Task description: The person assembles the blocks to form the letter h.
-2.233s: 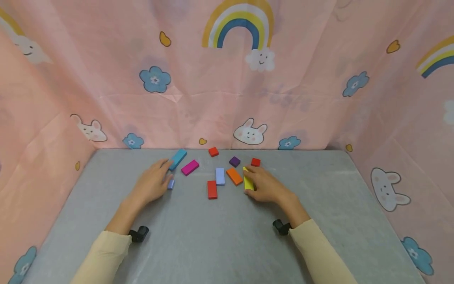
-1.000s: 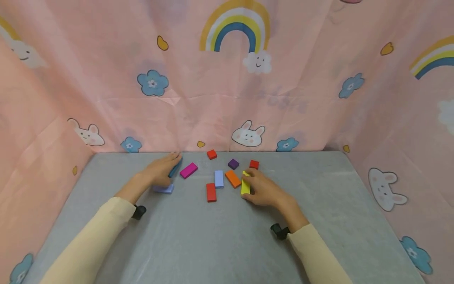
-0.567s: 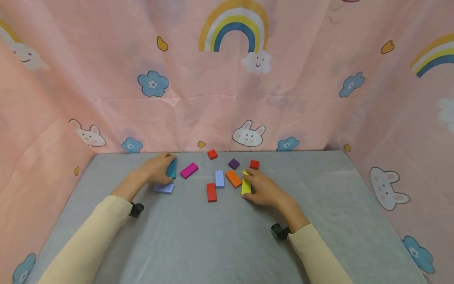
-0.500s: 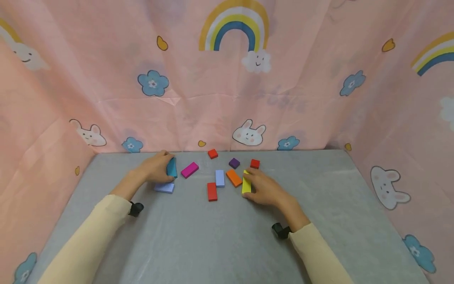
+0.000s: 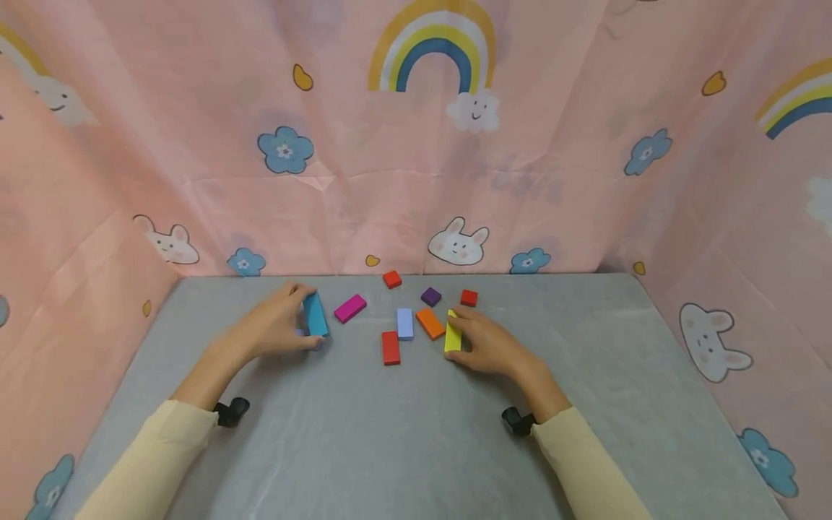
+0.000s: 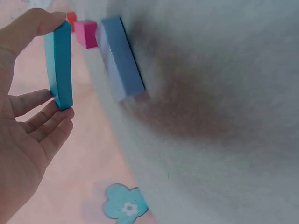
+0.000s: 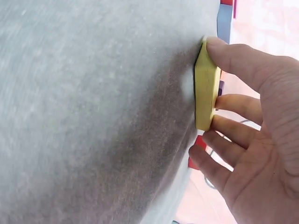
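In the head view, a person's left hand (image 5: pixel 276 321) pinches a turquoise rectangular block (image 5: pixel 315 315) well left of the orange rectangular block (image 5: pixel 430 323) on the grey surface (image 5: pixel 416 433); the right hand (image 5: pixel 487 344) pinches a yellow rectangular block (image 5: pixel 453 334) just right of it. Left wrist view: fingers spread to the turquoise block's length, thumb at one end, the block seemingly off the surface. Right wrist view: fingers similarly span the yellow block; surface contact is unclear. Gripping appears the step in hand; moving either block would call for steady end-to-end pressure.
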The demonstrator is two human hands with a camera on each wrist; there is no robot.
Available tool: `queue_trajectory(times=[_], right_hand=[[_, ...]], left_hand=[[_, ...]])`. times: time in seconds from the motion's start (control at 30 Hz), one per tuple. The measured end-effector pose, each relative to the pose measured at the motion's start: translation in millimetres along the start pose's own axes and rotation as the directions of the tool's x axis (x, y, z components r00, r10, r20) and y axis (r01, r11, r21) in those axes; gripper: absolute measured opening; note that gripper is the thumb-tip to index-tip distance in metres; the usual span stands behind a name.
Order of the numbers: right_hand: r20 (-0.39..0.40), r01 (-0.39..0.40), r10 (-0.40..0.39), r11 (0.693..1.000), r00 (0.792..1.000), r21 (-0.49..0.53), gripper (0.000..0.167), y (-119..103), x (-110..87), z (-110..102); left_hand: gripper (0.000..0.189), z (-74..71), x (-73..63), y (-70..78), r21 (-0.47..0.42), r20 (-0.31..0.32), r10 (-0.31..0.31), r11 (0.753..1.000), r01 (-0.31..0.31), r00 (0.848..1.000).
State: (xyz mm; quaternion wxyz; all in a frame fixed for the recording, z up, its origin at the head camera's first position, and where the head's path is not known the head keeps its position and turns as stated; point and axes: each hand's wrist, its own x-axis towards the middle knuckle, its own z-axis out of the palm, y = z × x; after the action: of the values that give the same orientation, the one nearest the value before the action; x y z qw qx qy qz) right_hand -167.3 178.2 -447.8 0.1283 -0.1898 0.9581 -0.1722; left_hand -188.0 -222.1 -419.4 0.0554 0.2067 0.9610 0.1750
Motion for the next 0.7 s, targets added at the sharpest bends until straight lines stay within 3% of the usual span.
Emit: queue_trajectory(times=[0.27, 0.47, 0.7], right_hand=[[-0.049, -0.013, 0.012, 1.0, 0.999, -0.007, 0.072, 1, 0.4, 6], [-0.064, -0.021, 0.02, 1.0, 0.998, -0.007, 0.075, 3, -1.5, 13], [-0.098, -0.031, 0.029, 0.999, 0.995, -0.02, 0.074, 3, -5.2, 13]], left_hand=[[0.092, 13.0, -46.3, 21.6, -0.005, -0.079, 0.043, 0.999, -0.043, 0.996], [0.088, 22.0, -74.0, 33.2, 0.012, -0.089, 0.081, 0.997, -0.08, 0.993], [0.081, 33.2, -96.8, 46.2, 0.015, -0.071, 0.09, 0.996, -0.089, 0.993]])
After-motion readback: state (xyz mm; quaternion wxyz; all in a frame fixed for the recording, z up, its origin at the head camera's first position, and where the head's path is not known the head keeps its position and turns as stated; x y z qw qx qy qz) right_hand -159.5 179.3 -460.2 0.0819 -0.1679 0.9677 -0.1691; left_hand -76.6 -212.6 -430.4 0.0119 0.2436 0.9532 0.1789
